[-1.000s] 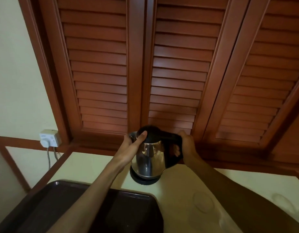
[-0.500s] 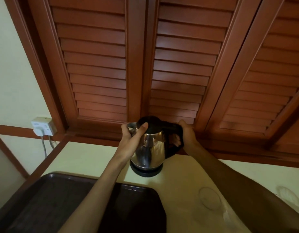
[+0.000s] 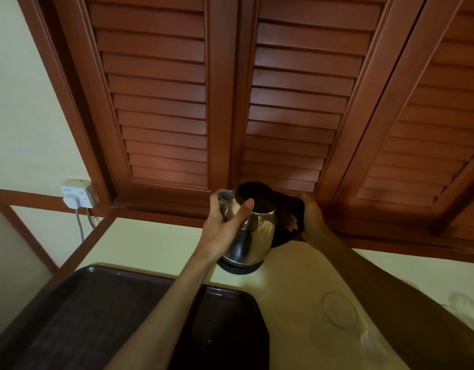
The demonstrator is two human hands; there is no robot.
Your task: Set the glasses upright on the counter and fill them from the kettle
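A steel kettle point(image 3: 253, 236) with a black lid and black handle stands on its round black base point(image 3: 241, 268) at the back of the pale counter point(image 3: 156, 244). My left hand point(image 3: 225, 225) wraps around the kettle's body near the spout, thumb up against the lid. My right hand point(image 3: 312, 220) grips the black handle from the right. A clear glass point(image 3: 337, 313) stands on the counter at the lower right, partly behind my right forearm. Another glass point(image 3: 462, 303) shows faintly at the far right edge.
A dark brown tray point(image 3: 84, 316) fills the lower left of the counter. Brown louvred shutters point(image 3: 164, 102) rise right behind the kettle. A wall socket point(image 3: 78, 193) with a plug and cord sits at the left.
The kettle now tilts a little to the left on its base. Both hands stay on it. The view has dropped slightly, showing more of the glasses.
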